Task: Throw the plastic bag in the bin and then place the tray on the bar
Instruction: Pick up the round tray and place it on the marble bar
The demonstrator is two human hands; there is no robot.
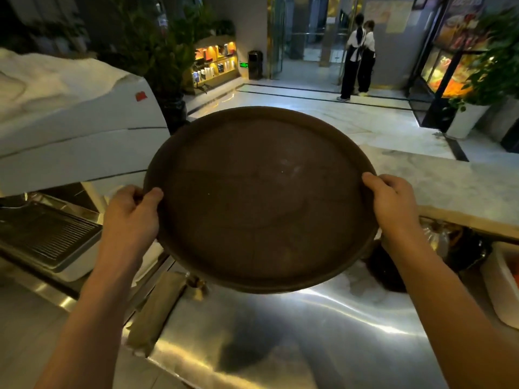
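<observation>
Your left hand (134, 211) and right hand (391, 203) are each closed on opposite rims of the round brown tray (259, 200), thumbs on top. The tray is bare, held in the air above the steel counter (280, 332), its far edge near the marble bar (449, 181), whose top is open to the right.

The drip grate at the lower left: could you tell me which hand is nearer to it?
Left. The left hand grips the tray rim just right of the grate; the right hand holds the opposite rim.
</observation>
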